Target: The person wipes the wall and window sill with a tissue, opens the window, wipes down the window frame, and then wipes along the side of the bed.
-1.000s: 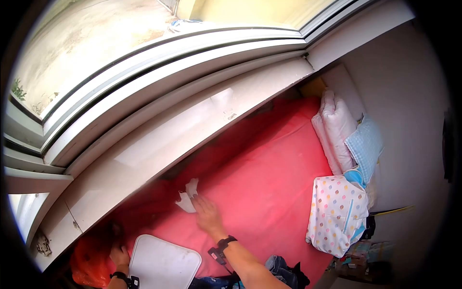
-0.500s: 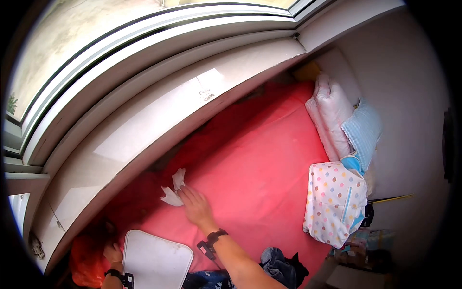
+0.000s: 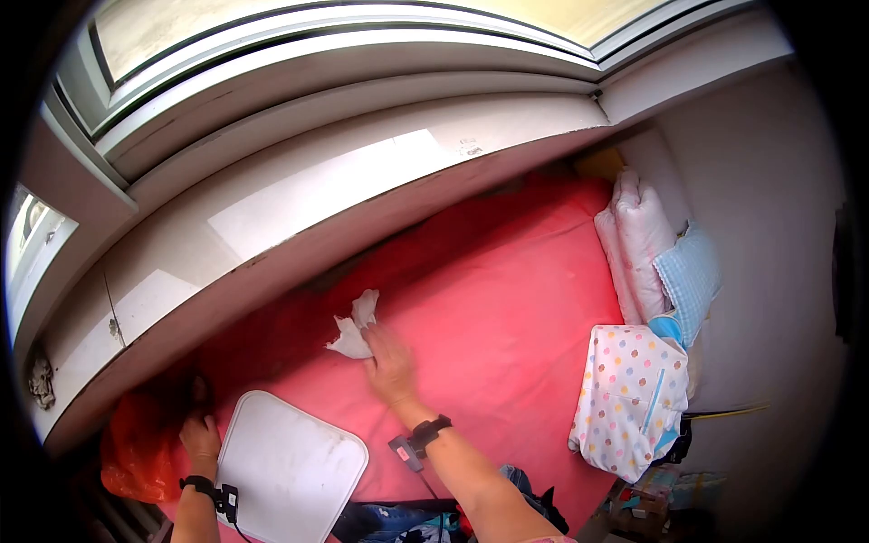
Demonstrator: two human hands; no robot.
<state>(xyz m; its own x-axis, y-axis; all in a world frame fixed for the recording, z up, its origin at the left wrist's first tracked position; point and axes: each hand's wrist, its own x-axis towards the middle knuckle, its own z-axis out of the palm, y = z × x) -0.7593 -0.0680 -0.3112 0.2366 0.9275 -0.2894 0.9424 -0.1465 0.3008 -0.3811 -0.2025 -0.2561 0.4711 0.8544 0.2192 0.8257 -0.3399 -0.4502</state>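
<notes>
Over the red bed cover point(image 3: 489, 317), my right hand point(image 3: 389, 362) holds a crumpled white cloth or tissue point(image 3: 353, 330) at its fingertips. My left hand point(image 3: 201, 441) is at the lower left, between a red plastic bag point(image 3: 140, 452) and the upper left edge of a white board with rounded corners point(image 3: 291, 466). Its fingers are bent; what they hold, if anything, is hidden in shadow. Both wrists wear black straps with small devices.
Above the bed runs a pale window sill point(image 3: 317, 190). On the right lie folded pink bedding point(image 3: 641, 244), a light blue pillow point(image 3: 690, 276) and a polka-dot cloth point(image 3: 629, 398). Dark clothes point(image 3: 398, 523) lie at the bottom edge.
The camera view has shifted and turned. My right hand stays with the white cloth on the bed, and my left hand remains beside the white board.
</notes>
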